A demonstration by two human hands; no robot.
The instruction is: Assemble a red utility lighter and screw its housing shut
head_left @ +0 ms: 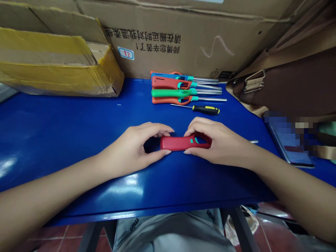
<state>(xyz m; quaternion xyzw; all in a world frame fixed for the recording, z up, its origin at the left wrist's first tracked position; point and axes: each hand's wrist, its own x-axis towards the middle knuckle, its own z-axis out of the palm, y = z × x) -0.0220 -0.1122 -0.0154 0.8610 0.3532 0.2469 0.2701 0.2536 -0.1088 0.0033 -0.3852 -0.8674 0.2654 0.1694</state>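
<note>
A red long-nosed gas lighter [175, 143] lies lengthwise in front of me on the blue table, its handle end to the left. My left hand [143, 145] curls around that end, thumb along the near edge and fingertips on the far side. Around the trigger-loop part, my right hand [214, 141] is closed, thumb at the near edge and fingers at the far edge. A bit of the metal nozzle [254, 141] shows beyond the right wrist; the rest is hidden. Just behind my hands lies a screwdriver [206, 110] with a black and yellow handle.
Several lighters, among them a green one [170, 93] and a blue one [168, 76], lie side by side against a large cardboard box [194, 42]. A yellow-taped carton [60, 78] stands back left. On the right are a brown bag [294, 84] and a phone [296, 150].
</note>
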